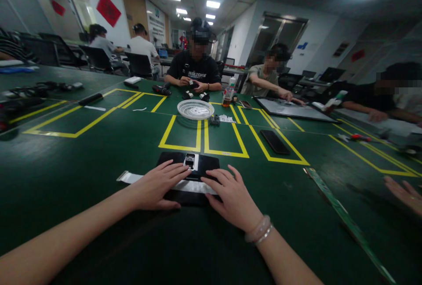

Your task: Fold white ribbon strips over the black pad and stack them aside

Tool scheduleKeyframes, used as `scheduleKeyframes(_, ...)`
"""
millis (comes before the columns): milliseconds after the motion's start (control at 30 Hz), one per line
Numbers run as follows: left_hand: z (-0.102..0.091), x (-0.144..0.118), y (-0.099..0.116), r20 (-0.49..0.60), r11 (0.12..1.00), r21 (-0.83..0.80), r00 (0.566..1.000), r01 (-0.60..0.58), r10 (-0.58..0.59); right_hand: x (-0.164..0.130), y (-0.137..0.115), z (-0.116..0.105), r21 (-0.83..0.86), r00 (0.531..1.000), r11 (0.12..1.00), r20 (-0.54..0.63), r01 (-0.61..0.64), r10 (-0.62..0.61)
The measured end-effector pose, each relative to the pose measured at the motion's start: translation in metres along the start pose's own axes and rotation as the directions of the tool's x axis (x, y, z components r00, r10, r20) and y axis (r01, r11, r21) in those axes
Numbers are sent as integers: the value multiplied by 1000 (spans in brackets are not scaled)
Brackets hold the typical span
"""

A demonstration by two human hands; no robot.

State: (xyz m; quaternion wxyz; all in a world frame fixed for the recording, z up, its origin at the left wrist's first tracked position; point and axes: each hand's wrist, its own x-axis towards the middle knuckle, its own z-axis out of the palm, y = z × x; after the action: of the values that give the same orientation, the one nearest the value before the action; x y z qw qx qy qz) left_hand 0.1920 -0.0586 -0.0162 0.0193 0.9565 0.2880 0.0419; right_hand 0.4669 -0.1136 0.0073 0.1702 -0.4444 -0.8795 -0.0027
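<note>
A flat black panel (pixel 165 158) with a square silver-framed opening (pixel 190 162) lies on the green table in front of me. Across it runs a pale ribbon cable (pixel 133 178), whose connector end sticks out to the left. My left hand (pixel 162 184) rests flat over the panel's left side, fingers stretched toward the opening. On the right side, my right hand (pixel 227 190) has its fingers spread, with the fingertips on the cable and panel. Both hands cover parts of the cable and panel.
Beyond the panel stand a white plastic basket (pixel 195 110) and a bottle (pixel 228 94). A black phone (pixel 274 141) lies to the right, near a long green circuit strip (pixel 346 219). Another person's hand (pixel 404 193) reaches in at the right edge. Several people sit around the table.
</note>
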Motion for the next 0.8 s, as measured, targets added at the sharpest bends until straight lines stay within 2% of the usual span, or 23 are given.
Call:
scheduleKeyframes(267, -7, -3, -4, -37, 999, 5, 999, 34, -34, 0, 4, 0, 30, 999, 1000, -38, -6, 7)
scheduleKeyframes(400, -11, -10, -19, -23, 987, 17, 987, 160, -159, -1, 7, 3, 35, 999, 999, -41, -4, 6)
scheduleKeyframes(500, -10, -16, -39, -2, 958, 44, 959, 284, -284, -2, 8, 4, 43, 1000, 999, -25, 2, -1)
scheduleKeyframes(600, -7, -27, -67, -17, 905, 69, 907, 420, -420, -2, 8, 2, 42, 1000, 999, -16, 4, -3)
scheduleKeyframes(700, -3, -47, -101, -111, 844, 51, 843, 534, -526, -2, 7, 0, 43, 1000, 999, -16, -1, 1)
scheduleKeyframes(800, 6, -72, -137, -215, 802, 29, 787, 597, -578, -2, 7, 0, 51, 1000, 999, -12, -3, 3)
